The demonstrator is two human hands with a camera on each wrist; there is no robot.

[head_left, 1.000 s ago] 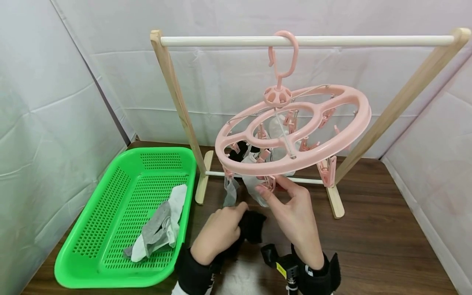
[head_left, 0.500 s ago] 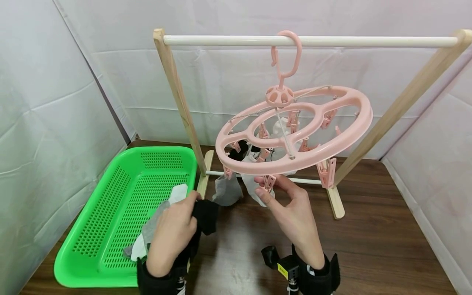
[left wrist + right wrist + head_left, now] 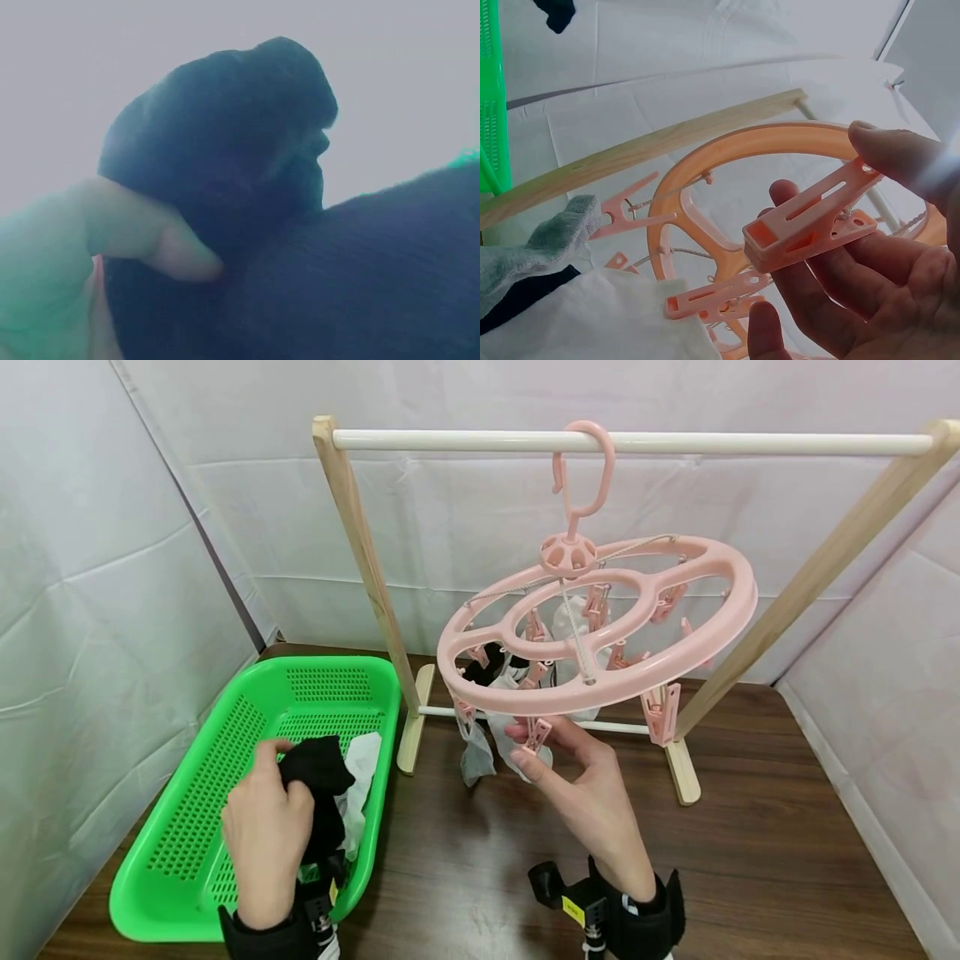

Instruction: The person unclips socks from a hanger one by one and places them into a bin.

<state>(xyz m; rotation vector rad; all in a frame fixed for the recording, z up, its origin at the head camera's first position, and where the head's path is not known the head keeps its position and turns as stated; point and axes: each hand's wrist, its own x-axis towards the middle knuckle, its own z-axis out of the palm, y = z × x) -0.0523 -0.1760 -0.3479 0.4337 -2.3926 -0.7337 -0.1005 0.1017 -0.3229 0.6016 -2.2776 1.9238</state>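
My left hand (image 3: 266, 827) is over the green basket (image 3: 131, 893), gripping a bunched black sock (image 3: 318, 789). In the left wrist view the thumb presses against the dark cloth (image 3: 225, 135). A white and grey sock (image 3: 362, 781) lies in the basket, partly hidden behind the black one. My right hand (image 3: 592, 789) pinches a pink clothespin (image 3: 537, 735) below the near rim of the round pink clip hanger (image 3: 600, 692). The right wrist view shows this clothespin (image 3: 802, 225) between thumb and fingers, with no cloth in its jaws.
The hanger hooks over a white rod (image 3: 465, 441) on a wooden stand (image 3: 360, 543). Grey (image 3: 476, 756) and pale socks hang from clips at its left. Another clothespin (image 3: 662, 714) hangs at the right. Dark wood tabletop (image 3: 787, 827) lies below.
My left hand has moved left from below the hanger to over the basket, carrying the black sock. The right hand stays at the clothespin; the grey sock has swung slightly.
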